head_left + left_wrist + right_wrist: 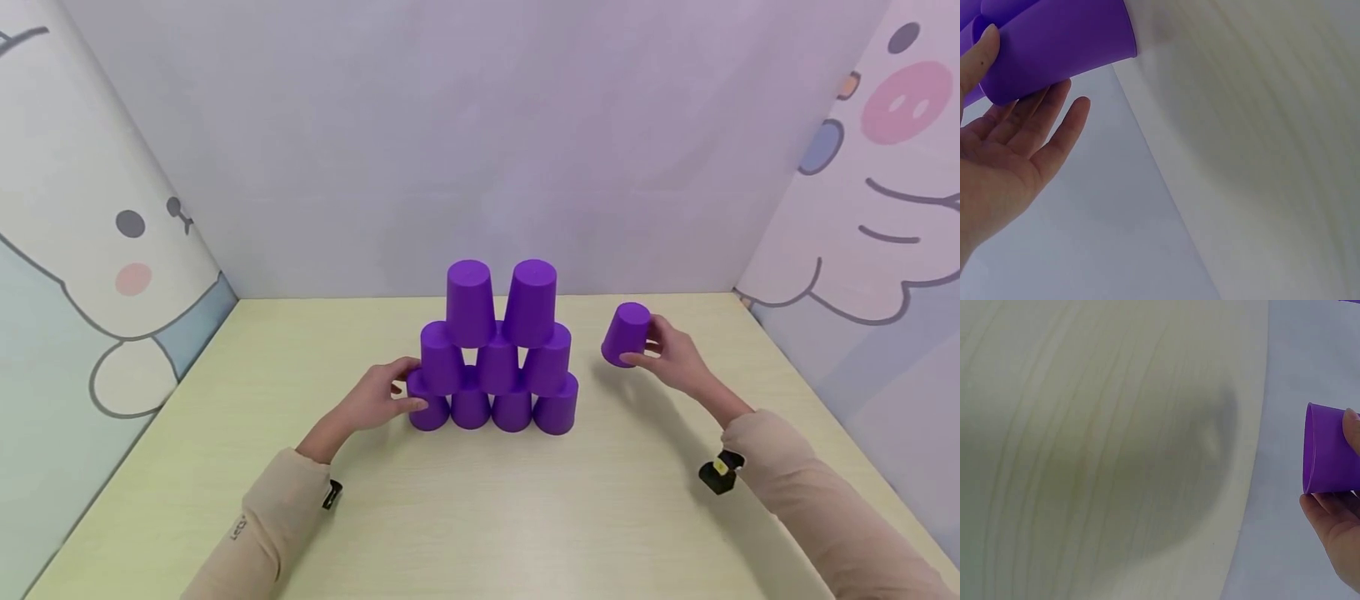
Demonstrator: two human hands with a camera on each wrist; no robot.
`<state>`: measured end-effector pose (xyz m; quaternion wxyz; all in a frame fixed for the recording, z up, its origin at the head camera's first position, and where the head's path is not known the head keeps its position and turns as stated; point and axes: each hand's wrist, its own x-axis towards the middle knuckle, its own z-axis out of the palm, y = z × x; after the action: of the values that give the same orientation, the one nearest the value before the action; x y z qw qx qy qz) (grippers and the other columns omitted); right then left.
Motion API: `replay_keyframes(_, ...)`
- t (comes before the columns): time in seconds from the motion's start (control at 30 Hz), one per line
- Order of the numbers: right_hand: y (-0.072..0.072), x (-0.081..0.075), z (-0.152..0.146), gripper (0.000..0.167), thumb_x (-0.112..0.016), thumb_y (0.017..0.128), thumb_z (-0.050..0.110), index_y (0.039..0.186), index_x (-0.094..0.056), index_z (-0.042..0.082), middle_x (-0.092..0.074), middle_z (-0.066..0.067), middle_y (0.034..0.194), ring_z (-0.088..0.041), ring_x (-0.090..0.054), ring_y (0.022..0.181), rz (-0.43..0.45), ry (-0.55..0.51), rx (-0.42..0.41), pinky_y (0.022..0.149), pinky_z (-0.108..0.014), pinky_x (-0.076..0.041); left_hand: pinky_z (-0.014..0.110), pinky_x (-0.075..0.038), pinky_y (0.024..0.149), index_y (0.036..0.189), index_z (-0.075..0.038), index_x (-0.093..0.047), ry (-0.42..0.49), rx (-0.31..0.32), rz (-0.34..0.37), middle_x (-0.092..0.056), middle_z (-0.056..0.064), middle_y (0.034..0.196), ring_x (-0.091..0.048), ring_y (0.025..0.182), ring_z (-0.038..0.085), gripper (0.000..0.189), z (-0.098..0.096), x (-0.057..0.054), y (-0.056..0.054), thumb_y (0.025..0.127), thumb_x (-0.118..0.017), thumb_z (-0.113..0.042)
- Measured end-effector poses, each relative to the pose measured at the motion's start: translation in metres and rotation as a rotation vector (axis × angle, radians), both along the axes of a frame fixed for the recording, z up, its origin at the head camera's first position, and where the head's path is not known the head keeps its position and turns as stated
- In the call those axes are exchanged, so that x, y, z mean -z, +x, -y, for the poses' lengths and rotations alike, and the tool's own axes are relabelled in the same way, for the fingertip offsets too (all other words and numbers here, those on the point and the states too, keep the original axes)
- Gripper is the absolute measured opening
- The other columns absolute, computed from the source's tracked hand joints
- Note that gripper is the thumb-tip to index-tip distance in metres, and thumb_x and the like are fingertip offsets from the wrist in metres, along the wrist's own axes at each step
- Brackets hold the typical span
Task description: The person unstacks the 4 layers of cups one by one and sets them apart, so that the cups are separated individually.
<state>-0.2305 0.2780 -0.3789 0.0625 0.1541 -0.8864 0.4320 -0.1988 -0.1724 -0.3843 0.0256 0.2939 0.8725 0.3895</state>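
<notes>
Upside-down purple cups stand stacked in three tiers on the table: several in the bottom row, three in the middle row (497, 364), two side by side on top (531, 304). At the stack's left end, my left hand (375, 397) holds the bottom-left cup (431, 416) between thumb and fingers; in the left wrist view the thumb lies on the cup (1069, 47) with fingertips along its far side. To the right of the stack, my right hand (677, 360) grips a separate purple cup (627, 332), mouth down and slightly tilted, above the table.
The pale wood-grain table (480, 508) ends at a plain light backdrop (480, 150) behind the stack. Side panels with cartoon animals stand at left (67, 242) and right (885, 217). Shadows of the right arm fall on the tabletop.
</notes>
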Motion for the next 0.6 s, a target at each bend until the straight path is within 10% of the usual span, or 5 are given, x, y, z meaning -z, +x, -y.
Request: replay_keyframes(0.6,-0.017,0.017,-0.017,0.064,-0.072,0.078,0.011,0.123,-0.035,-0.014,-0.046,-0.035,0.12,-0.047,-0.047,0.11,0.148,0.108,-0.063,0.088,-0.049,-0.043,0.041,-0.048,0.072,0.117,0.001,-0.052,0.015,0.005,0.019,-0.062,0.008,0.103,-0.058,0.091,0.023,0.046,0.0,-0.001,-0.001,0.078,-0.072,-0.01)
